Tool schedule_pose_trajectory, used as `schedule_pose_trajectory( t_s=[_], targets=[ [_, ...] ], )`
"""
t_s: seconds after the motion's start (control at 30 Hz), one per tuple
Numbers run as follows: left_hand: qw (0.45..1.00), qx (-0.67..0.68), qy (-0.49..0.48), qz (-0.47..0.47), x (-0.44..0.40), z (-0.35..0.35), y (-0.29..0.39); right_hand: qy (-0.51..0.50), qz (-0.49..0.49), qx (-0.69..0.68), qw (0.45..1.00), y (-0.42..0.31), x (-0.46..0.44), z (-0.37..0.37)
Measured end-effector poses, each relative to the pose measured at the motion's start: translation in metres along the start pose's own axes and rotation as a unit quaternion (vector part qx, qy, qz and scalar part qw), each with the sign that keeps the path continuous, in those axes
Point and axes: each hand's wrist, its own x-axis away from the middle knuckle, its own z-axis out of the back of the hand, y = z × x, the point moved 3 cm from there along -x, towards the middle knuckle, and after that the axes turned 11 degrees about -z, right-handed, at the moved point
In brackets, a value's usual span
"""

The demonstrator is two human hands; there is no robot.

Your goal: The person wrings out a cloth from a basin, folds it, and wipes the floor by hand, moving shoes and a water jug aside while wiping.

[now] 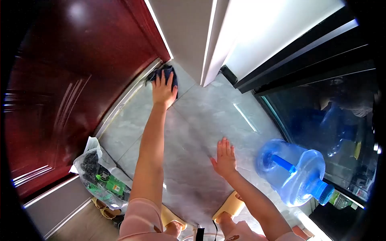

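Observation:
My left hand reaches far forward and grips a bunched dark blue cloth against the floor, its fingers over the top. The cloth lies at the corner where the door sill meets the wall. Part of it is hidden under the palm. Nearer to me, my right hand rests on the grey tiled floor with its fingers stretched out, and nothing is in it.
A big blue water jug lies on its side at right, beside a dark glass panel. Along the left runs a dark red door. A plastic bag stands near it. Yellow slippers are on my feet.

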Motion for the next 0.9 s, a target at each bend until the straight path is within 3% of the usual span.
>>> schedule_pose_trajectory(
  t_s=[0.13,0.23,0.37,0.43,0.6,0.7,0.9],
  targets=[
    [0.994,0.033,0.004,-0.107,-0.002,0.001,0.060,0.000,0.022,-0.009,1.000,0.005,0.002,0.005],
    [0.990,0.077,0.025,-0.111,0.028,0.008,0.122,-0.018,0.017,-0.025,0.999,0.007,0.002,0.008],
    [0.942,0.155,0.031,-0.296,0.062,0.015,0.167,-0.009,0.036,-0.045,0.998,0.017,0.001,0.007],
    [0.930,0.154,0.009,-0.332,0.049,0.013,0.160,-0.007,0.033,-0.059,0.998,0.015,0.000,0.003],
    [0.984,0.069,-0.009,-0.165,-0.008,-0.001,0.202,-0.032,0.023,-0.034,0.999,0.008,0.002,0.017],
    [0.973,0.105,-0.019,-0.205,-0.001,0.004,0.240,-0.032,0.025,-0.053,0.998,0.015,0.013,0.016],
    [0.853,0.182,-0.035,-0.489,0.100,0.017,0.277,0.063,0.043,-0.217,0.973,0.028,0.079,-0.004]
  ],
)
